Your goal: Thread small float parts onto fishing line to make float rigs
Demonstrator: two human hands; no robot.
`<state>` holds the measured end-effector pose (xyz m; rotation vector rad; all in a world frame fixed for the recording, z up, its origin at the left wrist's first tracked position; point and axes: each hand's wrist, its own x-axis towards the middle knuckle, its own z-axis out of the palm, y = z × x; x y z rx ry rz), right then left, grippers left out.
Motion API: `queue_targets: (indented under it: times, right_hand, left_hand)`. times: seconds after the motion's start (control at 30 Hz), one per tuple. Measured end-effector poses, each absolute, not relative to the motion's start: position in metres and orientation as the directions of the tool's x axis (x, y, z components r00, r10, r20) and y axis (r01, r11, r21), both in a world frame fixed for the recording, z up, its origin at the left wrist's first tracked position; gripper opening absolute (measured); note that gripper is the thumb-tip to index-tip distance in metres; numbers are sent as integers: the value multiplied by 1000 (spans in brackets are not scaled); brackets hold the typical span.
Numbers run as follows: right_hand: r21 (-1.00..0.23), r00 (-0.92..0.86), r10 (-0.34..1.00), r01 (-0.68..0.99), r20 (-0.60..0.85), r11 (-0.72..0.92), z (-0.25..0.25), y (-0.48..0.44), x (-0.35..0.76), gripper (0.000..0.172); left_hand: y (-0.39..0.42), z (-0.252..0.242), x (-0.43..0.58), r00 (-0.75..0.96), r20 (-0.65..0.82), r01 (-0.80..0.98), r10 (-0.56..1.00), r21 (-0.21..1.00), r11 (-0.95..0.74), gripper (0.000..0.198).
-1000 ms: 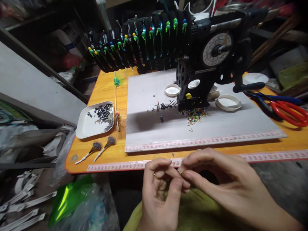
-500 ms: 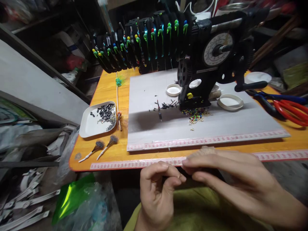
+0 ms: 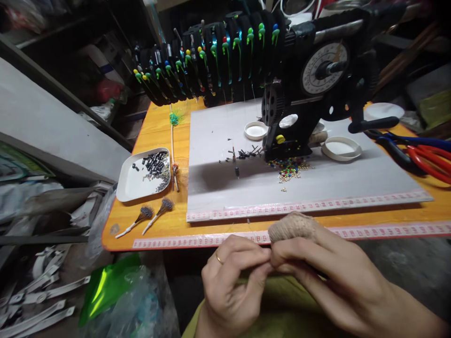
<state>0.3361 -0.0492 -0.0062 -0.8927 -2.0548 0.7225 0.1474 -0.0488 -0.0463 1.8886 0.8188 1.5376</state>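
My left hand (image 3: pixel 230 281), with a ring on one finger, is closed in a pinch in front of the table edge. Its fingertips meet those of my right hand (image 3: pixel 331 270), which is pinched as well. Whatever lies between the fingertips is too small or too covered to make out. A tan, ribbed wrap (image 3: pixel 292 226) covers a finger of the right hand. Beyond the hands, a heap of small coloured beads and gold bits (image 3: pixel 289 170) lies on the grey board (image 3: pixel 218 197). Dark thin pieces (image 3: pixel 248 153) are scattered left of it.
A black cranked machine (image 3: pixel 289 131) with a dial and a row of threaded spools overhangs the board. A white tray (image 3: pixel 128 185) of dark cylinders stands left, near two brush-like sticks (image 3: pixel 153 216). Red-handled pliers (image 3: pixel 431 162) lie right. A measuring tape (image 3: pixel 211 238) runs along the front edge.
My right hand has come in and closed against the left fingertips. The left hand has turned, and the small gold-coloured bit in its pinch is now hidden. The view has shifted slightly.
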Motion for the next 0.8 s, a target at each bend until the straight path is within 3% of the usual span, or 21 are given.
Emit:
queue_targets:
  times: [0.13,0.23,0.33,0.4,0.5,0.63,0.8]
  right_hand:
    - [-839,-462,844,315,273,443,-12,-59,346,16]
    - [-930,-478,859,197,185,309,-13,-61,350,12]
    - [-966,-444,874,62,198,250,-10,-58,348,13]
    - [-960,-389,892,61,230,274,-7,-53,343,13]
    - [-949,-304,928,159,214,271,-2,-47,337,12]
    - [-990,-229,973,119,40,69,-1,-43,333,9]
    - [-997,-266,963,70,-33,-14,-1,-41,333,11]
  left_hand:
    - [-34,-40,141,271,645,210,715,685,-698,7]
    - [-24,-43,135,302,650,264,698,646,-716,6]
    - [-19,-44,135,260,692,324,674,595,-736,8]
    - [-20,-40,138,246,686,332,685,604,-724,12]
    - [-25,-33,144,255,615,193,746,723,-663,14]
    - [-31,-36,148,165,460,-5,872,885,-466,28]
    - [-34,-43,148,128,359,-175,925,926,-335,45]
